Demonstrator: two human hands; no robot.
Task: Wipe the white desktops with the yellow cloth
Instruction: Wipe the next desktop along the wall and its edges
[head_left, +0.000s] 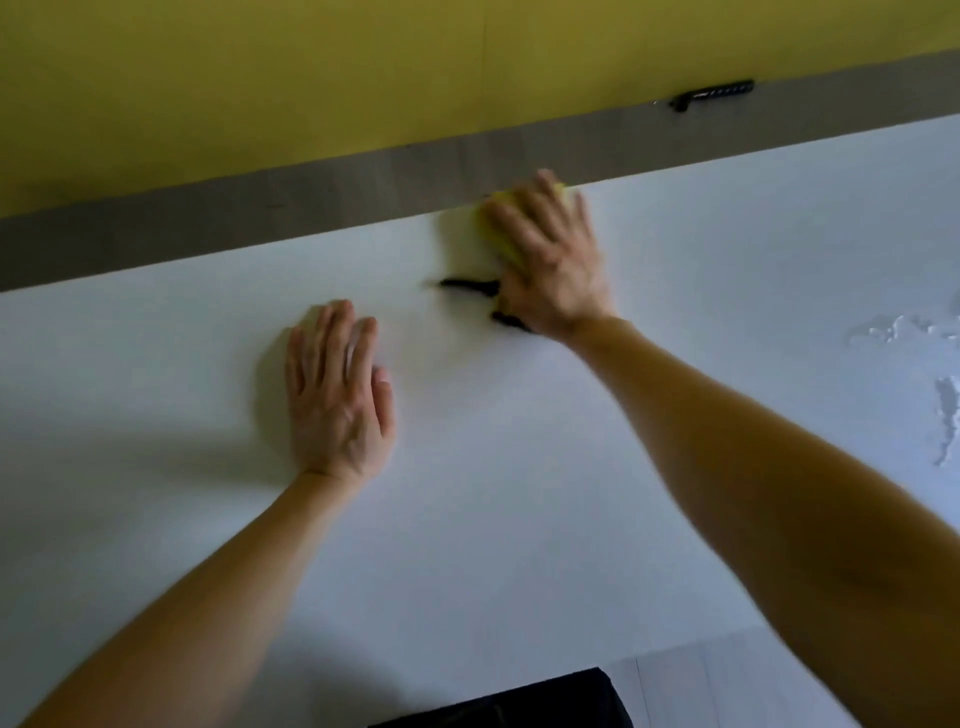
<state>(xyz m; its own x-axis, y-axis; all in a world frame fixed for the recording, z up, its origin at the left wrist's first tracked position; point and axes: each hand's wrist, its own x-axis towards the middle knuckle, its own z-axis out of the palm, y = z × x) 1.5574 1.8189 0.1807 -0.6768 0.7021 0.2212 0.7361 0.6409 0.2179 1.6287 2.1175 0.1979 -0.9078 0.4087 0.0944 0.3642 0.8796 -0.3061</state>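
A white desktop (519, 467) fills most of the head view. My right hand (550, 260) lies flat with spread fingers on the yellow cloth (501, 228), pressing it onto the desk near the far edge. Most of the cloth is hidden under the hand. A thin black object (467, 285) pokes out beside the thumb; what it is cannot be told. My left hand (340, 389) rests palm down on the desk, fingers straight, holding nothing.
A grey-brown strip (260, 218) runs along the desk's far edge below a yellow panel (260, 78). A black clip-like item (714, 94) sits on that strip at the right. Wet patches (914, 338) lie at the desk's right side. A dark object (519, 701) is at the near edge.
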